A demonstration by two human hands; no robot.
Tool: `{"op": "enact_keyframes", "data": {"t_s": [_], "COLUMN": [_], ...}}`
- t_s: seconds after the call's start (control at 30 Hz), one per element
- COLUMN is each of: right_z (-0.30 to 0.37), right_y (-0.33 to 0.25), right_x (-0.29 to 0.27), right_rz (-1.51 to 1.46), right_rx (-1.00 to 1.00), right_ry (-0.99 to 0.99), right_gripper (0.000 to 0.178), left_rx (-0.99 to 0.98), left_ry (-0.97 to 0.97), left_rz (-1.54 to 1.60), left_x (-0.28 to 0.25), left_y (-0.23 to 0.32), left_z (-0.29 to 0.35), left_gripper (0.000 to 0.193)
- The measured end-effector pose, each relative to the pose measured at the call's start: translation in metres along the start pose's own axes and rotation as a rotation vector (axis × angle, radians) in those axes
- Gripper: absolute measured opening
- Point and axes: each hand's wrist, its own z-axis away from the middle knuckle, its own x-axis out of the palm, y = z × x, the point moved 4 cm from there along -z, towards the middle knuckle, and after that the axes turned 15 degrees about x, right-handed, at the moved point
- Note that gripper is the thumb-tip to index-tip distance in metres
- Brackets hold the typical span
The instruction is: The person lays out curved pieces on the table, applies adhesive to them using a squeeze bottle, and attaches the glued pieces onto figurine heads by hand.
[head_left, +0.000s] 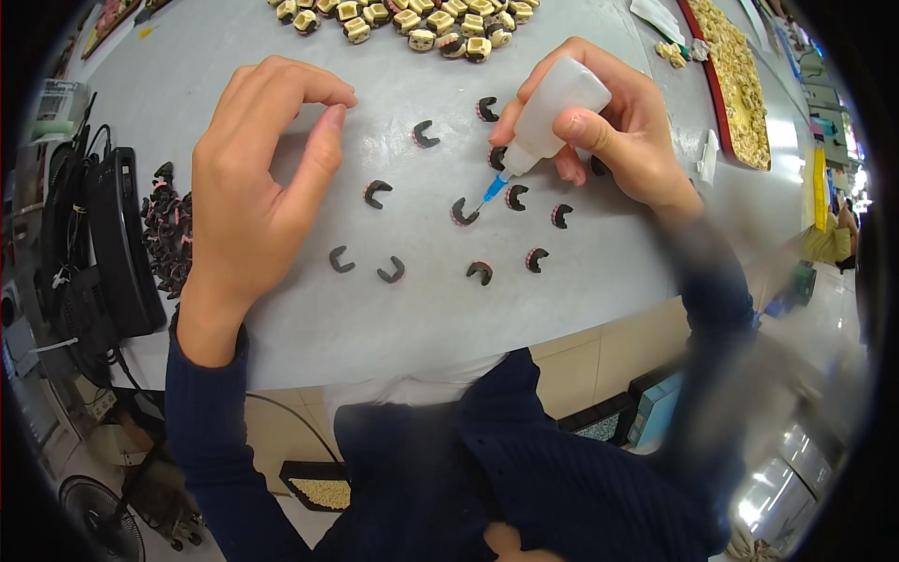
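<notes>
My right hand [618, 131] grips a small white squeeze bottle [552, 112] with a blue needle tip [492, 190]. The tip points down at a black C-shaped part [463, 213] on the grey table [375, 318]. Several more black C-shaped parts lie scattered around it, such as one [376, 192] near the middle and one [341, 259] closer to me. My left hand [262, 178] hovers above the table to the left, fingers curled apart, holding nothing.
A pile of cream and black assembled pieces [412, 19] lies at the table's far edge. A heap of black parts [169, 234] sits at the left beside a black device with cables [103, 253]. A red-rimmed tray of cream pieces [735, 80] stands at the far right.
</notes>
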Motion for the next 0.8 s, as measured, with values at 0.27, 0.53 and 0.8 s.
{"op": "enact_keyframes", "data": {"t_s": [0.27, 0.53, 0.8], "right_z": [0.0002, -0.0013, -0.0010], "right_y": [-0.0013, 0.0029, 0.0002], "right_x": [-0.0012, -0.0008, -0.0004], "right_rz": [-0.017, -0.036, -0.028], "right_rx": [0.002, -0.061, -0.049], "right_ry": [0.015, -0.003, 0.003], "right_gripper": [0.036, 0.032, 0.032], "left_rx": [-0.001, -0.008, -0.002], "left_ry": [-0.027, -0.029, -0.032], "left_rz": [-0.007, 0.001, -0.006], "left_x": [-0.0018, -0.0007, -0.0013], "left_y": [0.0004, 0.0010, 0.0014], "left_z": [-0.0008, -0.0012, -0.0011], "left_gripper": [0.010, 0.010, 0.009]}}
